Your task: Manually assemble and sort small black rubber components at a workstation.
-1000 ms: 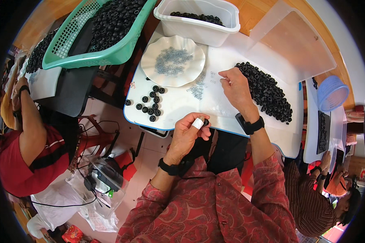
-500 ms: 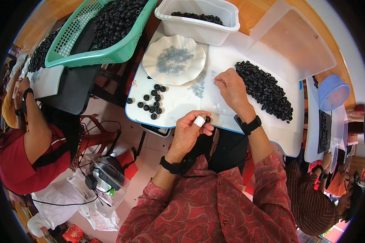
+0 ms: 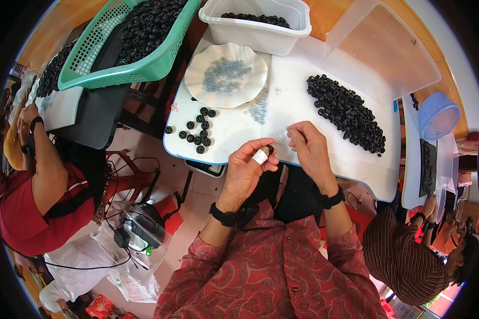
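My left hand [image 3: 244, 173], with white tape round its thumb, grips a small black ring-shaped part [image 3: 270, 150] at the fingertips above the table's front edge. Just to the right, my right hand [image 3: 312, 154] pinches a tiny clear piece [image 3: 288, 128], apart from the black part. Beyond my hands, loose clear pieces [image 3: 258, 109] lie on the white table [image 3: 287, 109]. A scalloped white plate [image 3: 195, 80] holds more clear pieces [image 3: 226, 74]. Several black ring parts [image 3: 198, 140] stand left of my hands, and a large heap of black parts [image 3: 346, 114] spreads to the right.
A white bin [image 3: 255, 37] with black parts stands at the back. A green basket [image 3: 117, 74] of black parts is at the far left. A clear panel [image 3: 383, 53] leans at the back right, near a blue basket [image 3: 439, 118]. Other people sit on both sides.
My right hand has come back from beside the clear pieces toward my left hand, with a tiny clear piece now visible at its fingertips. My left hand still holds the black part.
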`<state>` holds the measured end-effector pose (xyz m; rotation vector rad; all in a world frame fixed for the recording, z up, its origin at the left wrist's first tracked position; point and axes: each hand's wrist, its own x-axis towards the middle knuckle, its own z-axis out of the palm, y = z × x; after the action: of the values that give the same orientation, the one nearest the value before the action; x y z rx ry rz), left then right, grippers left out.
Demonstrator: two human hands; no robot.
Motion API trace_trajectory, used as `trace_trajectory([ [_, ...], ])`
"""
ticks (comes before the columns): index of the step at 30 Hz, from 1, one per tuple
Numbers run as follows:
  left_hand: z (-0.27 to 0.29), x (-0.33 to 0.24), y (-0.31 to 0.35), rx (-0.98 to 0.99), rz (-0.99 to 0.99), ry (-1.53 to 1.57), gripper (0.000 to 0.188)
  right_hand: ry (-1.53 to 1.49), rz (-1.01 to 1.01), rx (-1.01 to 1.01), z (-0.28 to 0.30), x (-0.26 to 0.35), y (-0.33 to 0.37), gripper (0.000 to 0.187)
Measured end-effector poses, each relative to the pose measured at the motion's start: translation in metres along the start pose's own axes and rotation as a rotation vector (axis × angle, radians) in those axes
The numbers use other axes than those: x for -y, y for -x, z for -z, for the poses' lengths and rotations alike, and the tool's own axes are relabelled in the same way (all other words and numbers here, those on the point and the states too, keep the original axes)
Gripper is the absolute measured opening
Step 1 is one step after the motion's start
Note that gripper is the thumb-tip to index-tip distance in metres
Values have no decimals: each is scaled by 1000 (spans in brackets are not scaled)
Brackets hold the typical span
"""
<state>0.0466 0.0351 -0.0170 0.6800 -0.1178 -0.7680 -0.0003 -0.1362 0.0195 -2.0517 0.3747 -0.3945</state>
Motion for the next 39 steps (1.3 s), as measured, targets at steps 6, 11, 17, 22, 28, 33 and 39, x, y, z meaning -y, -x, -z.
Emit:
trace_trajectory([
  [6,-5,-1,1,2,24,57,27,-175,-82,23,1,13,27,8],
  [11,-6,1,2,3,38,63,27,-166,-54,39,0,25,39,7],
  [17,-9,3,3,4,15,31,26,-15,79,39,-1,33,44,3],
  [22,-7,6,3,-10,-2,7,25,64,127,80,0,39,46,2],
  [28,-11,3,5,-7,-4,-47,24,100,181,78,1,40,45,2],
  [33,-12,2,5,-14,-7,-126,24,127,182,92,1,40,45,3],
  [39,-15,2,6,7,-48,-271,23,163,178,107,4,40,46,3],
])
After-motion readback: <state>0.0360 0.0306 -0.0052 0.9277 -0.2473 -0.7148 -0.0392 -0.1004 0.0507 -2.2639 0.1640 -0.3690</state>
